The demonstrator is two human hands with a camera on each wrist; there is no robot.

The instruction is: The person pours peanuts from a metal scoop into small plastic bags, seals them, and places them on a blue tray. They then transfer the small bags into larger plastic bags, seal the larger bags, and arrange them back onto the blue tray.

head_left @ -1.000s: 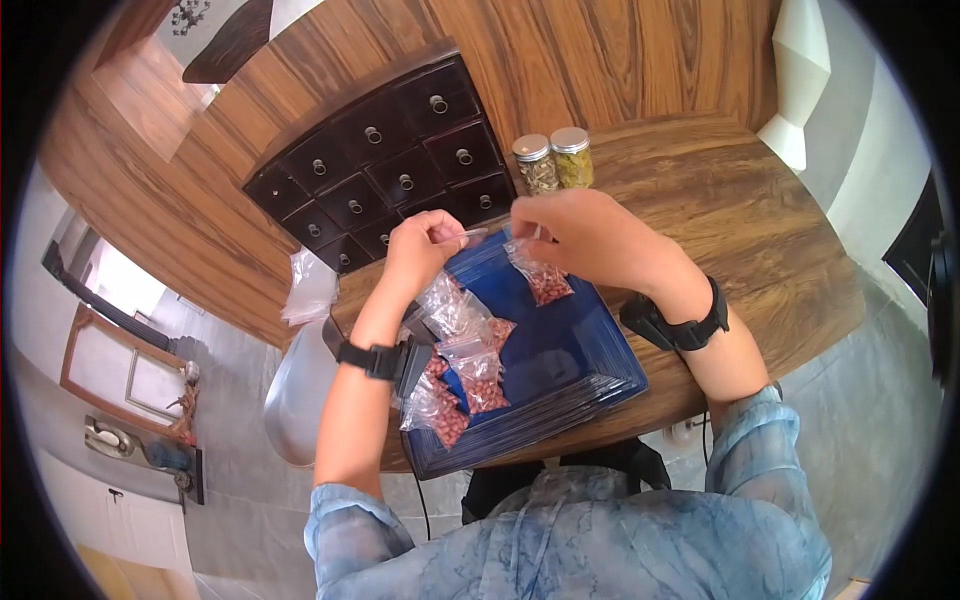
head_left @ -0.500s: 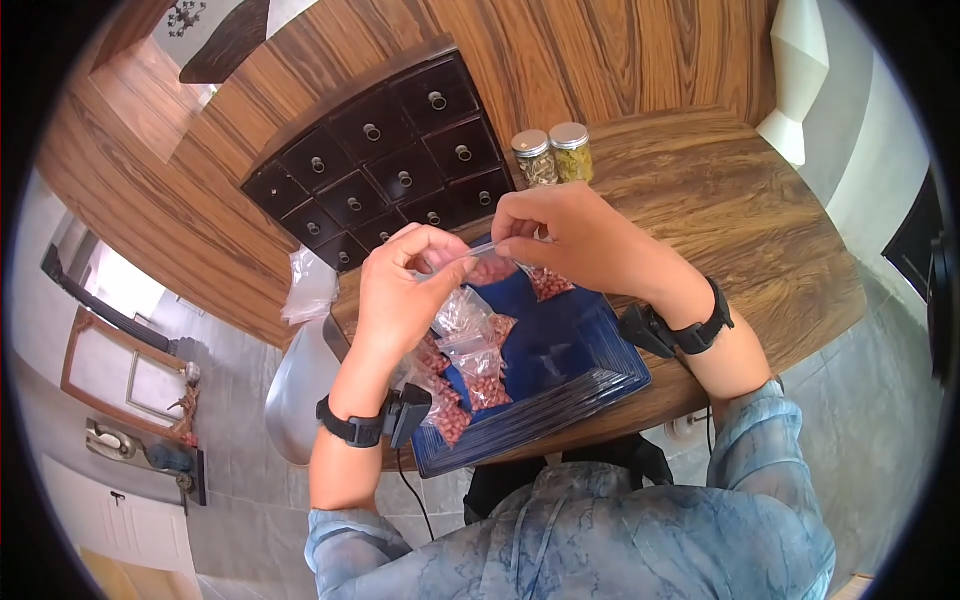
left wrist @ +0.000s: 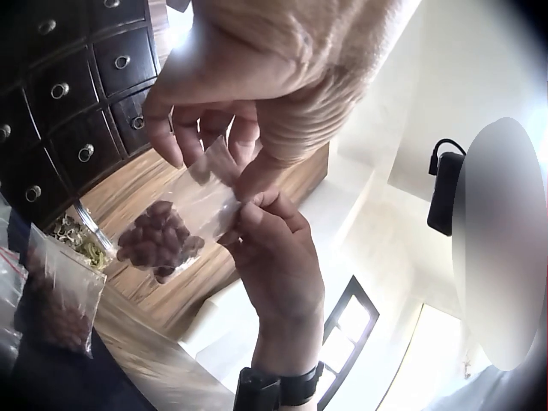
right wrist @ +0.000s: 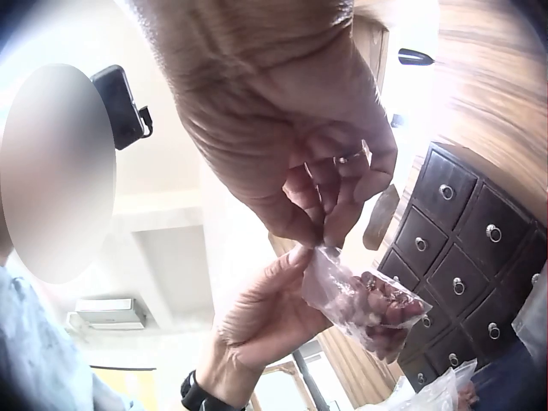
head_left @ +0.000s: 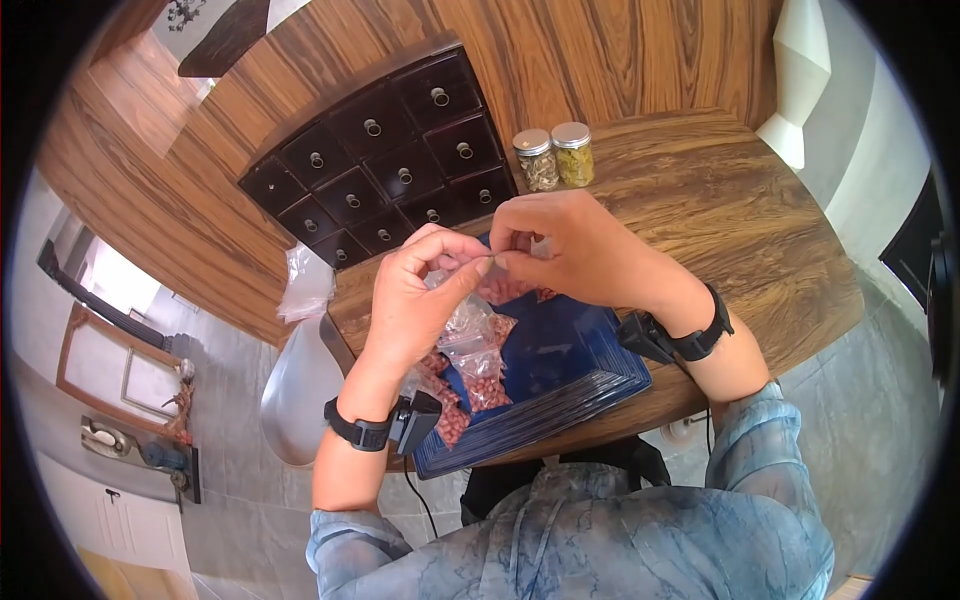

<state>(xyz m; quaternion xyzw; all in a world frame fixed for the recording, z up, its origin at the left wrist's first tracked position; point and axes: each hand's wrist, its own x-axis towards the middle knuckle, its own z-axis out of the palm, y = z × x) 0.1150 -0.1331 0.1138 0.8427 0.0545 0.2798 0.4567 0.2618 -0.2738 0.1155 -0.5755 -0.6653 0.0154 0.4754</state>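
Note:
Both hands meet over the far part of a blue tray (head_left: 560,345), at the top edge of a clear zip bag (left wrist: 175,231) with reddish peanuts in its bottom. My left hand (head_left: 410,305) pinches that edge between thumb and fingers. Close beside it, my right hand (head_left: 580,250) pinches the same edge, thumb and fingertip together. In the right wrist view the peanuts (right wrist: 381,312) hang below the fingertips, the bag tilted. More filled bags (head_left: 480,385) of peanuts lie along the tray's left side. Another filled bag (left wrist: 64,295) shows low in the left wrist view.
A dark cabinet of small drawers (head_left: 365,165) stands behind the tray. To its right are two lidded glass jars (head_left: 555,160). Flat plastic bags (head_left: 307,285) lie at the table's left edge, above a grey chair (head_left: 297,400). The wooden table (head_left: 740,240) stretches to the right.
My hands were apart over the tray's far end a second ago. The left hand has moved right to the right hand, and the fingertips of both now sit close together on the bag's top edge.

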